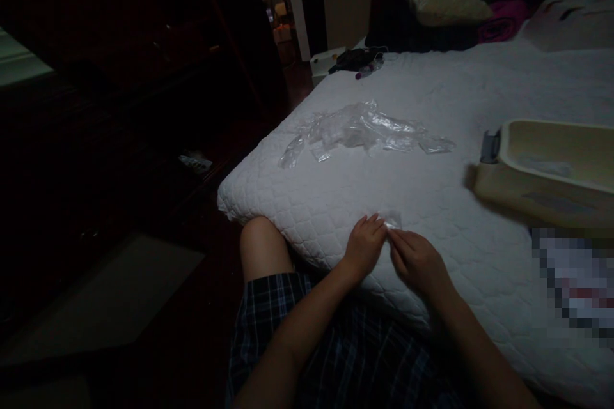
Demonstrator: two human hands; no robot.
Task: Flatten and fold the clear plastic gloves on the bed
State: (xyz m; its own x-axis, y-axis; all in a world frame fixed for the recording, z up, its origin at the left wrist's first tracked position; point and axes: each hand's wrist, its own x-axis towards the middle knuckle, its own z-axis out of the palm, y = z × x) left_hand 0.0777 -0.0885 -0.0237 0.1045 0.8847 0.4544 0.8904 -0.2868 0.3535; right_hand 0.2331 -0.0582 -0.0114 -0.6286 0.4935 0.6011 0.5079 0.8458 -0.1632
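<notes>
A small piece of clear plastic bag (394,220) lies on the white quilted bed in front of my knees. My left hand (365,244) rests palm down over its left part, fingers stretched out and lying flat. From the right, my right hand (416,259) pinches the near edge of the plastic between thumb and fingers, close to the left fingertips. The part of the plastic beneath my hands is hidden. Farther up the bed, several crumpled clear plastic bags (355,128) lie spread in a loose heap.
To the right stands a cream plastic bin (518,182) with a grey latch and some clear plastic inside. A blurred-out packet (575,281) lies below it. A pillow (448,4) and a pink roll (503,20) are at the headboard. Dark furniture lines the left.
</notes>
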